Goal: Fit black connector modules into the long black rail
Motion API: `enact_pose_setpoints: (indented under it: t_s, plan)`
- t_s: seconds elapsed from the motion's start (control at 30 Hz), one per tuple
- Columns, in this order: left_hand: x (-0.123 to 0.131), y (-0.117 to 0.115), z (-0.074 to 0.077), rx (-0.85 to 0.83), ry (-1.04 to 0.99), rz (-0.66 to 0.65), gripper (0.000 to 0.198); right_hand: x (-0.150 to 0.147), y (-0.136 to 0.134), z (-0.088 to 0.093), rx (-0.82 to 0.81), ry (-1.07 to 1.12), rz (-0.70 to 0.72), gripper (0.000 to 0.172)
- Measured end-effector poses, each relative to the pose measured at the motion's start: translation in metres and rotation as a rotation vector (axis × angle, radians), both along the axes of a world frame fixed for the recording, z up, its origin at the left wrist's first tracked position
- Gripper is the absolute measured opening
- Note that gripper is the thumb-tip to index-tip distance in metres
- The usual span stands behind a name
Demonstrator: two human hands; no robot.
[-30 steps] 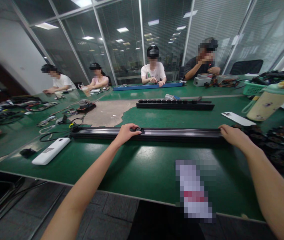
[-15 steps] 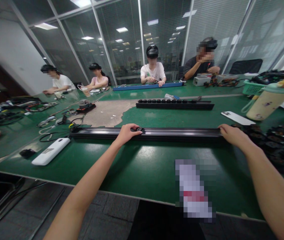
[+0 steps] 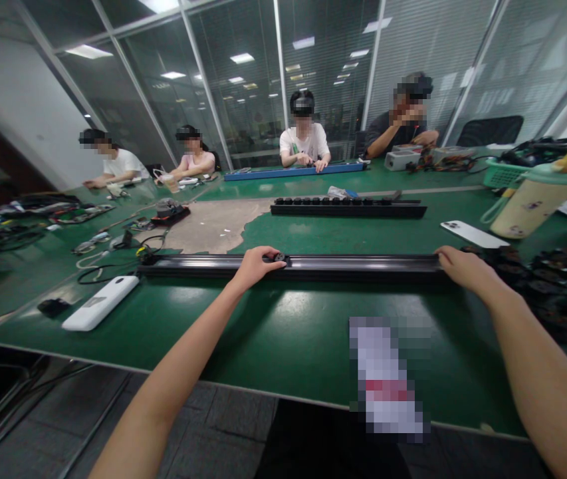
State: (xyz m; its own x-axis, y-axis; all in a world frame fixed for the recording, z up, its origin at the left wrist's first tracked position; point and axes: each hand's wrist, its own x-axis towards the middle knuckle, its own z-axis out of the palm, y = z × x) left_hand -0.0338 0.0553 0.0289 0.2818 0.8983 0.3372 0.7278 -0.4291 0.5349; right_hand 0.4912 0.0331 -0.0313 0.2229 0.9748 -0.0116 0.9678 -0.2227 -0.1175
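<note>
A long black rail (image 3: pixel 357 265) with a shiny channel lies crosswise on the green table in front of me. At about its middle, my left hand (image 3: pixel 257 267) pinches a small round-topped black part (image 3: pixel 280 257) that sits in the channel. My right hand (image 3: pixel 462 266) grips the rail's right end, thumb and fingers closed around it; the fingertips are partly hidden. Just beyond my right hand is a heap of small black parts (image 3: pixel 545 269).
A second black rail (image 3: pixel 350 211) bearing several black parts lies farther back. Around are a white power bank (image 3: pixel 102 304), a white phone (image 3: pixel 473 234), a cream tumbler (image 3: pixel 527 206), a green basket (image 3: pixel 500 176) and cables (image 3: pixel 96 269). Several people sit across the table; one handles a blue bar (image 3: pixel 293 173).
My left hand and the small black part have shifted very slightly to the right along the rail. My right hand stays at the rail's end.
</note>
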Motion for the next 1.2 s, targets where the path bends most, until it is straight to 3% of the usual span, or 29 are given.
enact_pose_setpoints:
  t_s: [0.37, 0.7, 1.2]
  plan:
    - [0.003, 0.002, -0.003, -0.011, -0.009, -0.020, 0.038, -0.003, -0.003, 0.003, 0.015, 0.017, -0.010, 0.050]
    - [-0.006, 0.001, 0.009, -0.084, 0.036, -0.092, 0.037, -0.007, -0.006, 0.007, -0.010, 0.024, -0.019, 0.051]
    - [0.009, 0.006, 0.008, -0.069, 0.054, -0.150, 0.036, -0.007, -0.006, 0.007, -0.008, 0.048, -0.027, 0.052]
